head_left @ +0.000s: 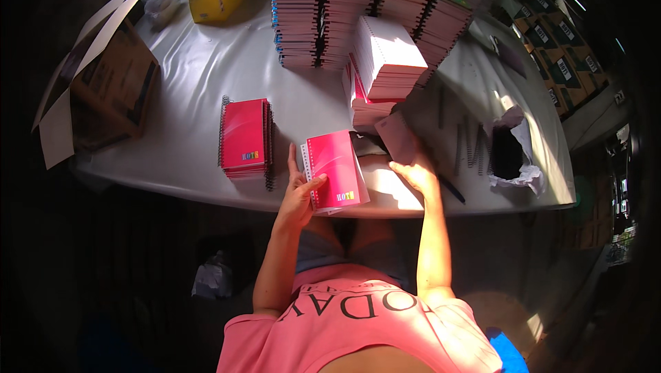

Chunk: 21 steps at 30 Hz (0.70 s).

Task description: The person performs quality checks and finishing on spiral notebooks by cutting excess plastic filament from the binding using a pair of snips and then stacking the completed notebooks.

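My left hand grips an unbound pink notebook near the table's front edge, thumb on its cover. Punched holes run down the notebook's left side, and white pages stick out behind it. To its right, my right hand is closed on a thin, shaded pinkish cover, held at its lower edge and tilted. Left of my left hand lies a short stack of pink notebooks with dark wire spirals. Beyond my hands stands a pile of punched white page blocks, with a pink-covered one lower down.
Tall stacks of spiral notebooks with blue, red, yellow and green covers stand at the back. An open cardboard box is at left, a yellow container behind it. Loose wire spirals and a crumpled white wrapper lie at right.
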Available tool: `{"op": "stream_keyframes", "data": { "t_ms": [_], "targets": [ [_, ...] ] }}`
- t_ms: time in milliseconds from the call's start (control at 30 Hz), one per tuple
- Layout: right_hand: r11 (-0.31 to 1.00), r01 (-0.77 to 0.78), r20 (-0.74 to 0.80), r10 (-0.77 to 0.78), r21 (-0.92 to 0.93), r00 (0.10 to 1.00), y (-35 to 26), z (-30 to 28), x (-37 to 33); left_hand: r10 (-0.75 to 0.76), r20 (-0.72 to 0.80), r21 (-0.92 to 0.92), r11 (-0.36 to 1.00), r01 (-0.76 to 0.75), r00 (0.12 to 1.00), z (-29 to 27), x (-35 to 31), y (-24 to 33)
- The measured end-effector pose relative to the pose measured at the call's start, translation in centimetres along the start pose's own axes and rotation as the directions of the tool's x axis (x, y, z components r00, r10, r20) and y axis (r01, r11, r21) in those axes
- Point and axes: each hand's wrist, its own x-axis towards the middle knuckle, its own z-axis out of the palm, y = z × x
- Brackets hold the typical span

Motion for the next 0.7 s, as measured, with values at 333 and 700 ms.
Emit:
{"op": "stream_keyframes", "data": {
  "t_ms": [333, 700],
  "targets": [
    [0.989, 0.143, -0.382, -0.116, 0.043, 0.917, -0.5, -2.9, -2.3, 0.052, 0.579, -0.744, 0.441, 0.501, 0.814, -0.3, 1.0, 0.2],
    [0.603, 0.294, -0.122, -0.310, 0.742, 0.943, -6.4, -3.4, -3.0, -0.109, 0.375, -0.550, 0.774, 0.315, 0.921, 2.6, 1.4, -1.4]
  ]
}}
